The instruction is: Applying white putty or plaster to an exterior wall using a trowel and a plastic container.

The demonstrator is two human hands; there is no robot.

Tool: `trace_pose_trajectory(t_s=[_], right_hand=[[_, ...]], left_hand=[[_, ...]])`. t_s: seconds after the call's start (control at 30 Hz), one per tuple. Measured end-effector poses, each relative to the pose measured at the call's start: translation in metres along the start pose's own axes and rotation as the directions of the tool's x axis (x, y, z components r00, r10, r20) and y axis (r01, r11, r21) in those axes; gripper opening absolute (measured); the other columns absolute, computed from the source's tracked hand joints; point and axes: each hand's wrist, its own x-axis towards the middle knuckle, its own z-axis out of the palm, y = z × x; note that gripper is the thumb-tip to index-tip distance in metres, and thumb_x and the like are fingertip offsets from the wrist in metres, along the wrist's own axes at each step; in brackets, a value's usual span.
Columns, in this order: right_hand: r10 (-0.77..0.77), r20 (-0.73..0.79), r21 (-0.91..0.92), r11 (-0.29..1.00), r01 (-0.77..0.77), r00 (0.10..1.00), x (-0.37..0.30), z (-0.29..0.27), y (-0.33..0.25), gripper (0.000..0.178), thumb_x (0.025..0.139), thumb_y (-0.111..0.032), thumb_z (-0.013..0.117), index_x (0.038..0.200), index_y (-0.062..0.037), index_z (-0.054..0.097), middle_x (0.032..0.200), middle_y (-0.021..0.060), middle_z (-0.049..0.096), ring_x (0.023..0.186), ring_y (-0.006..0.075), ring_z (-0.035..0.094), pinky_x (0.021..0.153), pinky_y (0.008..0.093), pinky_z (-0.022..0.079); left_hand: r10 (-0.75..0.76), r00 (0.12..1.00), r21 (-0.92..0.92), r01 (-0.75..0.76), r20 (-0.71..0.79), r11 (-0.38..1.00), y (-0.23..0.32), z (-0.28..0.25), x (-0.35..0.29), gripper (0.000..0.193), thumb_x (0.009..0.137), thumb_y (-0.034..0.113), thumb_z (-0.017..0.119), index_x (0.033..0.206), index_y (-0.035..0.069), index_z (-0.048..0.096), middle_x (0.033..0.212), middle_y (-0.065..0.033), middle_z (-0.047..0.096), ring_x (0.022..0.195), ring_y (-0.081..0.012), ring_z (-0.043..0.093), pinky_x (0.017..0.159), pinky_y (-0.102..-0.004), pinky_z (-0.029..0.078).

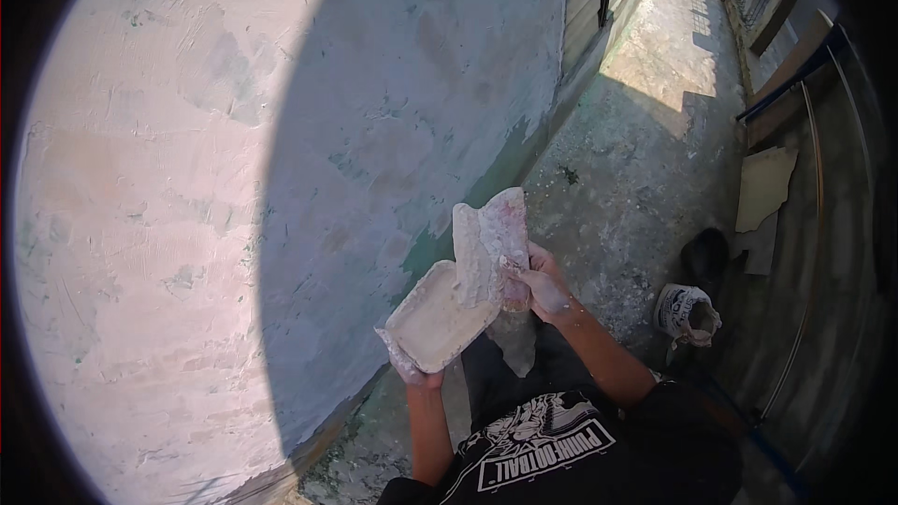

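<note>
My left hand (412, 369), whitened with plaster, grips a shallow rectangular tray (440, 323) from beneath its near left corner. A pale, wet-looking coat of plaster covers the tray's inside. My right hand (543, 288) is closed round a wide, flat spreading blade (510, 229), thumb on its upper face. Thick whitish plaster lies along the blade's left side. The blade's lower edge meets the far right end of the tray. To the left rises a wall (393, 122) with patchy whitish plaster and green showing through low down.
A concrete walkway (627, 178) runs ahead beside the wall. An open white sack (686, 315) stands at right near a dark round object (706, 252). Broken board pieces (765, 189) lie by corrugated sheeting and thin pipes. A louvred window (585, 0) sits farther along the wall.
</note>
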Motion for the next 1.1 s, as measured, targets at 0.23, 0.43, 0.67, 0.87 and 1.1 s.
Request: trace_pose_trajectory(t_s=[0.23,0.43,0.67,0.87,1.1], right_hand=[[-0.100,-0.109,-0.172,0.982,0.081,0.989,0.018,-0.021,0.058,0.035,0.086,0.000,0.057,0.120,-0.0001,0.050,0.112,0.0071,0.060,0.102,0.0146,0.058,0.087,0.0296,0.048],[-0.229,0.079,-0.799,0.568,0.199,0.970,0.000,0.039,0.073,0.031,0.081,-0.001,0.061,0.112,-0.0034,0.058,0.105,0.0115,0.064,0.094,0.0201,0.063,0.077,0.0301,0.051],[-0.213,0.495,-0.864,-0.227,0.449,0.843,-0.010,0.098,0.092,0.034,0.067,-0.010,0.065,0.102,-0.0110,0.063,0.098,0.0070,0.066,0.090,0.0212,0.065,0.070,0.0344,0.054],[-0.173,0.497,-0.797,-0.479,0.368,0.850,-0.032,0.114,0.131,0.028,0.072,-0.013,0.060,0.099,-0.0111,0.062,0.097,0.0038,0.065,0.090,0.0208,0.064,0.069,0.0338,0.054],[-0.004,0.384,-0.842,-0.411,0.349,0.923,-0.051,0.139,0.110,0.027,0.073,-0.012,0.058,0.099,-0.0105,0.062,0.101,0.0044,0.065,0.094,0.0205,0.064,0.071,0.0337,0.053]], left_hand=[[-0.066,0.997,0.062,0.064,0.046,0.996,0.006,-0.031,0.034,0.065,0.094,0.054,0.027,0.135,0.005,0.035,0.138,-0.0154,0.040,0.123,-0.0342,0.043,0.102,-0.0501,0.036],[-0.142,0.988,0.254,0.151,-0.054,0.955,0.031,-0.049,0.055,0.063,0.092,0.055,0.030,0.131,0.006,0.041,0.131,-0.0136,0.047,0.118,-0.0316,0.048,0.099,-0.0472,0.040],[-0.263,0.959,0.224,0.236,0.102,0.945,0.066,-0.072,0.061,0.059,0.092,0.051,0.035,0.130,0.006,0.041,0.129,-0.0137,0.048,0.114,-0.0300,0.051,0.097,-0.0434,0.043],[-0.362,0.913,0.237,0.316,0.187,0.919,0.089,-0.082,0.059,0.059,0.094,0.050,0.033,0.128,0.004,0.043,0.126,-0.0140,0.051,0.114,-0.0287,0.052,0.097,-0.0418,0.043],[-0.430,0.870,0.212,0.385,0.242,0.898,0.104,-0.074,0.050,0.056,0.096,0.047,0.029,0.127,0.003,0.044,0.124,-0.0149,0.052,0.111,-0.0295,0.053,0.095,-0.0433,0.044]])
